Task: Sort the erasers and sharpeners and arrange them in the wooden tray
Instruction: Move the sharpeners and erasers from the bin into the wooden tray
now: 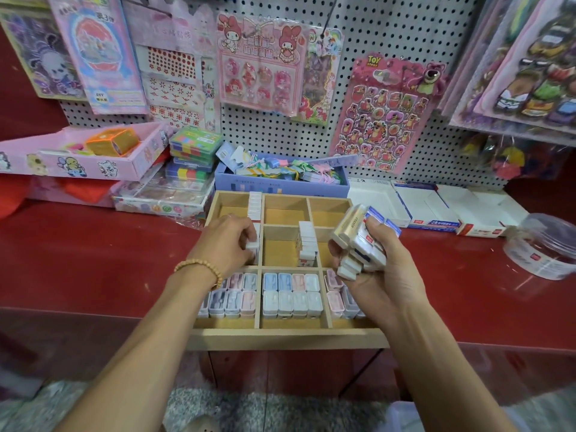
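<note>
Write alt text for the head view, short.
Over a wooden tray on a red counter, the left hand pinches a white eraser at the middle-left compartment while the right hand grips a bundle of boxed erasers. Pastel sharpeners fill the front row; sticker sheets hang on the pegboard behind.

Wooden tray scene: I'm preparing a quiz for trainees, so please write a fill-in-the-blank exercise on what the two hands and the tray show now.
1. The left hand pinches one white eraser over the tray's ____ column.
2. The right hand holds a ____ of erasers above the wooden tray.
3. The pastel sharpeners fill the row ____ to the person.
4. A beaded ____ sits on the left wrist.

Missing words: left; bundle; nearest; bracelet
</note>
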Motion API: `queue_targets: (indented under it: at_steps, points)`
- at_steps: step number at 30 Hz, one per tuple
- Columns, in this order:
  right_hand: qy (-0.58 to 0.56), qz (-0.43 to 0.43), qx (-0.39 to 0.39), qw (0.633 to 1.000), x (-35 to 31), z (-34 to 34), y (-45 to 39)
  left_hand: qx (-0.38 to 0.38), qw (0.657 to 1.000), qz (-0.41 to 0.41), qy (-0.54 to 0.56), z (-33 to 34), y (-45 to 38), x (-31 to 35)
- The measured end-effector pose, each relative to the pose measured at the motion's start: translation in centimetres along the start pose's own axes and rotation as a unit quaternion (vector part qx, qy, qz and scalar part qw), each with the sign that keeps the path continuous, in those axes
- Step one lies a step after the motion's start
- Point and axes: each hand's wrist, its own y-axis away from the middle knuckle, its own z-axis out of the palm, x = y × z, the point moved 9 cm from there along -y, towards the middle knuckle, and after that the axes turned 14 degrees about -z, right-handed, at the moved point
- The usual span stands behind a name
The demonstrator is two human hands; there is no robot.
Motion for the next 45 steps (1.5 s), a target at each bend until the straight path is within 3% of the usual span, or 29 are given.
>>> queue_targets:
  at_steps: [8,11,13,16,20,27,30,35,39,45]
  points:
    - [0.021,0.012,-0.008,1.0,0.7,-0.6,-0.3,-0.049,0.998,-0.034,0.02,0.0,-0.3,-1.0]
    - [0.014,0.017,-0.015,1.0,1.0,-0.4,-0.5,0.047,0.999,-0.019,0.012,-2.5,0.2,0.1]
    - [0.013,0.015,-0.018,1.0,1.2,-0.2,-0.7,0.075,0.991,0.013,0.107,-3.8,1.1,2.4]
    - [0.021,0.004,-0.011,1.0,1.2,0.2,-1.1,-0.08,0.95,0.037,0.301,-2.1,2.2,6.8]
    - [0.039,-0.004,-0.034,0.999,1.2,0.9,-1.9,-0.178,0.904,0.058,0.385,-0.4,2.0,10.1]
    - [0.066,-0.016,-0.062,0.996,0.2,0.2,-2.9,-0.25,0.859,0.011,0.447,1.6,1.1,10.5]
    - [0.069,-0.027,-0.041,0.996,-0.3,-0.5,-3.2,-0.262,0.866,0.013,0.426,1.9,1.1,11.0]
    - [0.039,-0.052,0.0,0.998,-2.7,-1.8,-3.4,-0.261,0.831,-0.045,0.489,2.3,0.5,10.5]
    - [0.039,-0.065,0.04,0.996,-4.7,-4.0,-3.4,-0.205,0.899,-0.043,0.385,2.6,0.0,10.4]
    - [0.054,-0.083,0.067,0.993,-6.6,-7.2,-2.8,-0.113,0.974,0.018,0.196,3.1,-0.6,11.5]
